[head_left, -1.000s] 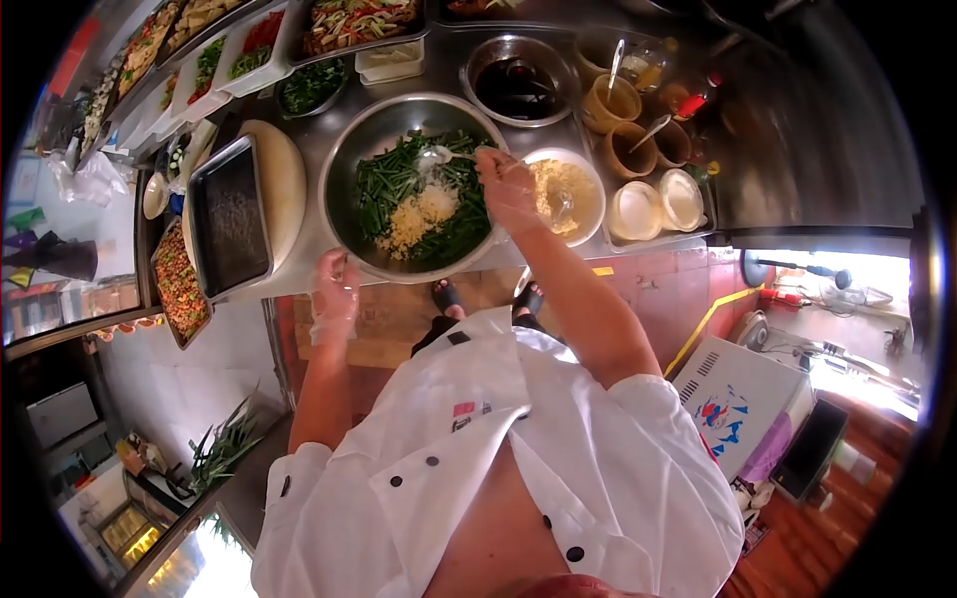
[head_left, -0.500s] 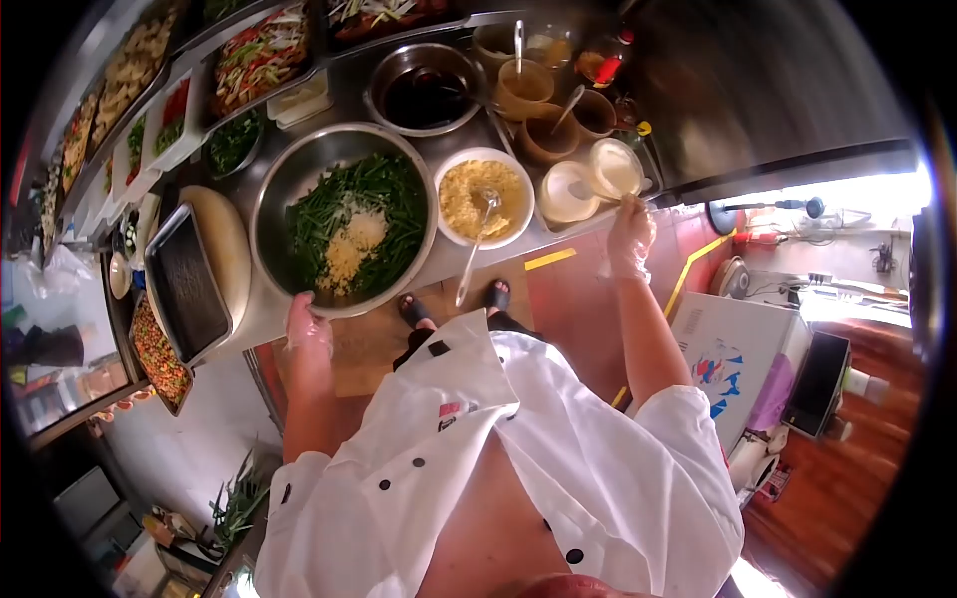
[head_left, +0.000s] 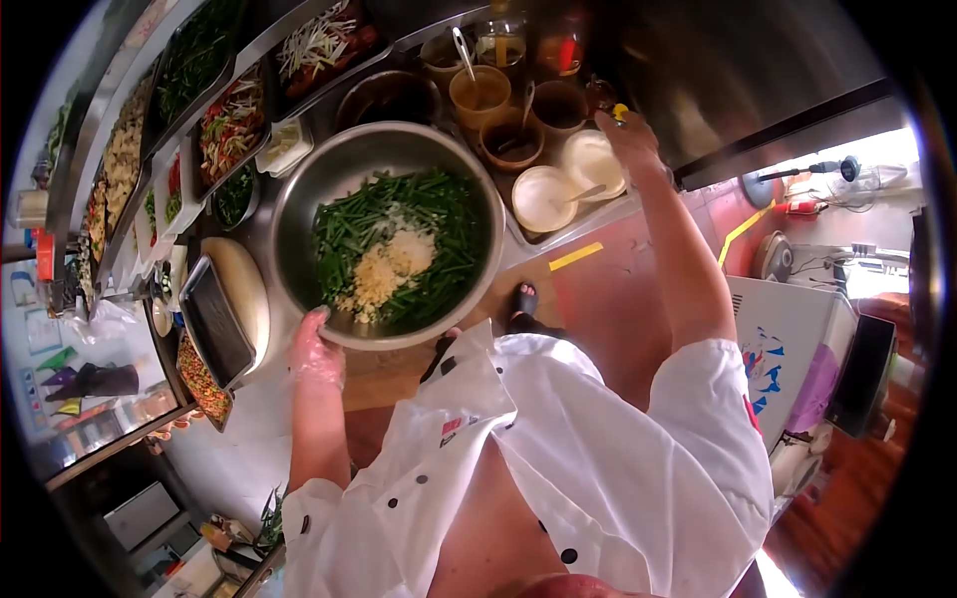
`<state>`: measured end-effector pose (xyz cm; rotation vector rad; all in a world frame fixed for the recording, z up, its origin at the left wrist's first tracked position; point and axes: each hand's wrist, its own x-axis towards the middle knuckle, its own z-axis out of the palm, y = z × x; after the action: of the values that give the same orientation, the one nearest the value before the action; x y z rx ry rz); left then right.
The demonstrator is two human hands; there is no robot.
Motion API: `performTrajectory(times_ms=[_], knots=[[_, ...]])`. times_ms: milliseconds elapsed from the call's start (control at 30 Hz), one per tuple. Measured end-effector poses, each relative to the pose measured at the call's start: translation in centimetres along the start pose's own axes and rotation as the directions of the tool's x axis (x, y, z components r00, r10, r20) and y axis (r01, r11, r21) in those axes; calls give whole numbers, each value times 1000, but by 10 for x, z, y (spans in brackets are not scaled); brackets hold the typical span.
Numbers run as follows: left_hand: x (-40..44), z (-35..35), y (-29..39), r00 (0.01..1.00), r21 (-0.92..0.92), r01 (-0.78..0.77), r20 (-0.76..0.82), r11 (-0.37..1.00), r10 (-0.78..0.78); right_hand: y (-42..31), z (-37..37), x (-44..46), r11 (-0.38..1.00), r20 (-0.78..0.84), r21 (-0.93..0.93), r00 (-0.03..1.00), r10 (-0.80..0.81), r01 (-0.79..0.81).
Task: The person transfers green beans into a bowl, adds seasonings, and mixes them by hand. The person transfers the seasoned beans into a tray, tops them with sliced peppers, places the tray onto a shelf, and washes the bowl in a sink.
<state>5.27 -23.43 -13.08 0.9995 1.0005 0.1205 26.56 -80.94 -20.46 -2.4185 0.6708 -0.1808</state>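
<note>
My left hand [head_left: 317,354], in a clear glove, grips the near-left rim of a big steel bowl [head_left: 486,261]. Inside the bowl lie cut green stalks [head_left: 439,204], topped with chopped garlic [head_left: 389,271] and some white granules. At the back right, my right hand [head_left: 633,148] has its fingers closed around the top of a bottle with a yellow cap [head_left: 620,112]; the bottle's body is mostly hidden. Just below that hand are two tubs of white powder [head_left: 543,199], with a spoon [head_left: 586,193] resting in them.
Brown sauce tubs [head_left: 513,140] with spoons stand behind the powder tubs. A steel pot of dark liquid [head_left: 384,100] sits behind the bowl. Trays of cut vegetables [head_left: 231,135] line the back left. A black tray [head_left: 217,324] lies on a round board [head_left: 249,284] at left.
My right hand has left the white powder tub and moved to the yellow-capped bottle. The steel bowl has shifted right, and the white bowl of chopped garlic no longer shows. The view has turned somewhat.
</note>
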Motion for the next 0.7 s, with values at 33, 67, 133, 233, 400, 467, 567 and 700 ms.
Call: performTrajectory(times_ms=[33,67,133,233,400,467,567,700], knots=[[-4,14,-5,1000,17,15,-2,1000,-15,-3,6,8,1000,-13,-11,1000,24,-24],[-7,27,-7,999,35,32,-6,999,-32,-6,11,13,1000,-9,-6,1000,27,-27],[-32,60,-11,1000,54,17,9,998,-18,-30,7,13,990,170,109,983,71,-91],[-44,70,-17,1000,104,-1,20,995,-1,-25,34,21,952,177,304,984,-12,-43],[-61,76,-20,998,216,-61,27,975,56,-15,75,37,965,60,87,965,-254,249],[-66,78,-20,997,222,-68,50,973,58,4,100,51,954,9,10,954,-300,300],[-81,88,-20,994,249,-96,74,964,80,13,98,54,928,-21,-99,931,-364,360],[-88,95,-21,996,308,-86,-6,948,92,5,57,48,975,-47,-104,978,-202,197]])
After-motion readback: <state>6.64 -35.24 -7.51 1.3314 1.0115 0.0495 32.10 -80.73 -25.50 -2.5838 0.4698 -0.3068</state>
